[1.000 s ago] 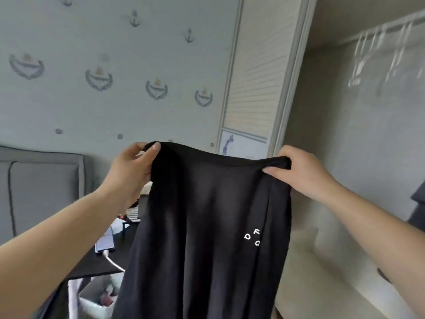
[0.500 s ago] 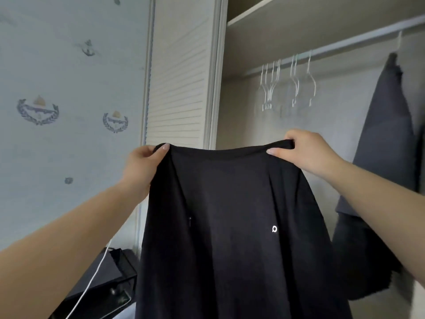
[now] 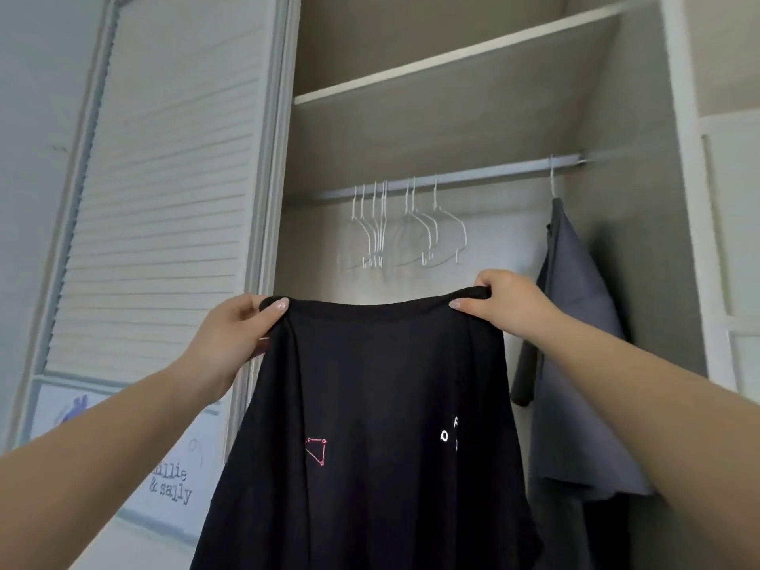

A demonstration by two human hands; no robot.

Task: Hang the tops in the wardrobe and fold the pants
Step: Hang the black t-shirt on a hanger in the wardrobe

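Observation:
I hold a black top (image 3: 370, 405) spread out in front of the open wardrobe. It bears small white letters and a small pink line figure. My left hand (image 3: 234, 331) pinches its upper left corner and my right hand (image 3: 506, 302) pinches its upper right corner. Behind it, several empty white wire hangers (image 3: 407, 228) hang on the wardrobe rail (image 3: 493, 174). A grey top (image 3: 575, 343) hangs on a hanger at the rail's right end. The black top's lower part runs out of view.
A white louvred wardrobe door (image 3: 164, 191) stands at the left, with a lettered poster (image 3: 172, 483) below it. A shelf (image 3: 452, 63) crosses the wardrobe above the rail. The wardrobe's right side panel (image 3: 691, 199) bounds the opening.
My view has swung right and up from the bed and wall to the open wardrobe. Both hands still hold the black top by its upper corners, now facing the rail and hangers.

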